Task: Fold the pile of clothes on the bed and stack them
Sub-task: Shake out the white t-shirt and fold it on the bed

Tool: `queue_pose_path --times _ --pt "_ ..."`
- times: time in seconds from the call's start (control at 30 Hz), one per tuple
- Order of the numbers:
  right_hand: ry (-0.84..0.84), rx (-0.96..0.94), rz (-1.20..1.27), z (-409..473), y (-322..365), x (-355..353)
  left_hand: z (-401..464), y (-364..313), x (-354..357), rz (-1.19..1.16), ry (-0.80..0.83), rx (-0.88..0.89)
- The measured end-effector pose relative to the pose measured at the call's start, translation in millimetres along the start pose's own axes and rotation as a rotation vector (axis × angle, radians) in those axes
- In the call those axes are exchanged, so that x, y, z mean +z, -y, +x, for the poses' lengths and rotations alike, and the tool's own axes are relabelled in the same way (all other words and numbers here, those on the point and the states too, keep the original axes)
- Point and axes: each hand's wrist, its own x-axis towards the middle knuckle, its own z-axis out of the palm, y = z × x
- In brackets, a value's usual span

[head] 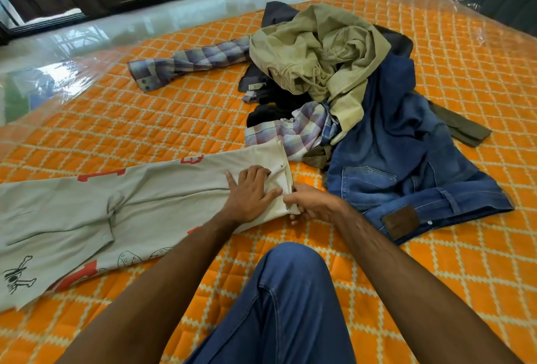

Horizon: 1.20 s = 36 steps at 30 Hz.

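Bottom centre, a knee in blue denim (286,291) juts in; just above it the left hand (250,193) lies flat, fingers spread, on the grey printed garment (122,206) stretched leftwards, while the right hand (312,203) pinches its near hem. Beyond, centre right, the unfolded pile (343,78) sits on the orange quilted bed (174,119): blue jeans (406,166), khaki garment (319,44), plaid shirt (197,58).

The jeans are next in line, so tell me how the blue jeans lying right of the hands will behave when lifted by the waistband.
The blue jeans lie crumpled with soft folds, so they will probably hang floppy, legs trailing. Thick denim with a leather patch suggests they are fairly heavy among the pile. One leg runs under the khaki garment, so lifting may drag it along.
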Motion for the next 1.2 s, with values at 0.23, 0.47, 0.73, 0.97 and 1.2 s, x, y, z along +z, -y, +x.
queue_pose_path --times 0.23,0.47,0.73,0.97,1.2 --pt "0.039 0.036 -0.474 -13 10 -7 -8 10 11 0.14 0.022 0.083" --pt "-0.154 -0.004 -0.366 -20 -11 -37 -7 14 21 0.223 0.01 0.093" --pt "-0.279 -0.215 -0.685 -11 -15 4 -8 -8 21 0.211 -0.042 0.031" --pt "-0.115 -0.085 -0.338 -26 -15 -24 -6 -14 24 0.186 -0.029 -0.029" --pt "-0.292 -0.053 -0.07 -18 -20 -26 -10 -10 31 0.212 -0.013 -0.024"
